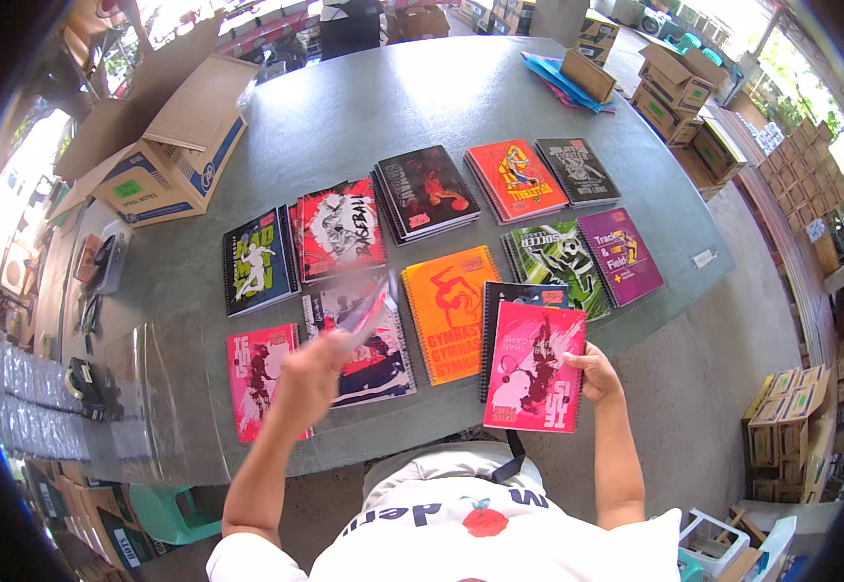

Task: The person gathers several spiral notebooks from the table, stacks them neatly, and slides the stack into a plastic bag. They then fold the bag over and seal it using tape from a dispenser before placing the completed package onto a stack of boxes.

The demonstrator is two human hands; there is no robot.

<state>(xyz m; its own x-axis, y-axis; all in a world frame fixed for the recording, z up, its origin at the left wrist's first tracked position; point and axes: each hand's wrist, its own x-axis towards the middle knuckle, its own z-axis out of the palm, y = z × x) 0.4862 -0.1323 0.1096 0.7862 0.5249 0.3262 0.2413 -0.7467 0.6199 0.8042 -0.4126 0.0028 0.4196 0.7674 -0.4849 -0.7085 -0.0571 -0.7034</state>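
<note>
Right hand (599,372) grips pink notebook (535,367) (table edge (674,306))

- White short-sleeved T-shirt (461,529) at the lower centre of the frame, with dark lettering and a red flower print.
- Both forearms bare.
- Dark strap (511,458) at the neckline.

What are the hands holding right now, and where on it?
The right hand grips a pink notebook by its right edge. The left hand holds a blurred notebook by its lower end.
</note>
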